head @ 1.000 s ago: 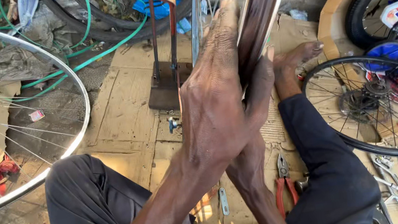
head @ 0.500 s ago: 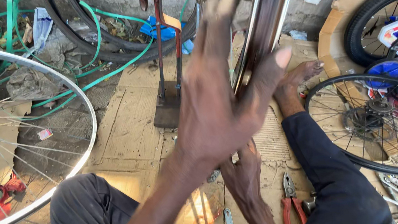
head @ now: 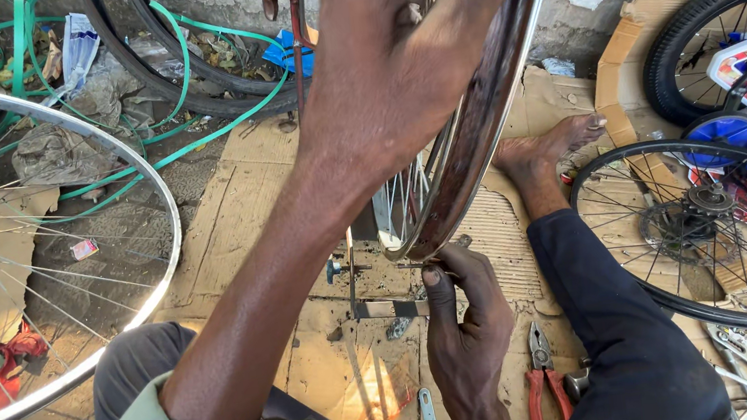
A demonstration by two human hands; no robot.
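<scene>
Standing upright on its red truing stand (head: pixel 291 21), the chrome bicycle rim (head: pixel 486 120) ran from twelve o'clock down to the centre of the view, its spokes (head: pixel 410 201) already laced in. No tyre sat on it, so by the look of things the wheel was built but its truing was unfinished. The left hand (head: pixel 393 56) lay spread over the upper rim, fingers apart and pressed flat against the metal rather than closed round it. The right hand (head: pixel 468 322) sat at six o'clock beneath the rim's lowest point, fingers curled up against its edge (whether they pinched anything small I cannot tell). Just right of that hand lay red-handled pliers (head: pixel 539 380) on the cardboard floor (head: pixel 231 208). A bare foot (head: pixel 550 141) rested at three o'clock beside the rim. Farther out, a bare spoked wheel (head: pixel 48 269) leaned at nine o'clock, a tyred wheel (head: pixel 709 235) lay at four o'clock, and green hose (head: pixel 221 129) trailed at eleven o'clock.
</scene>
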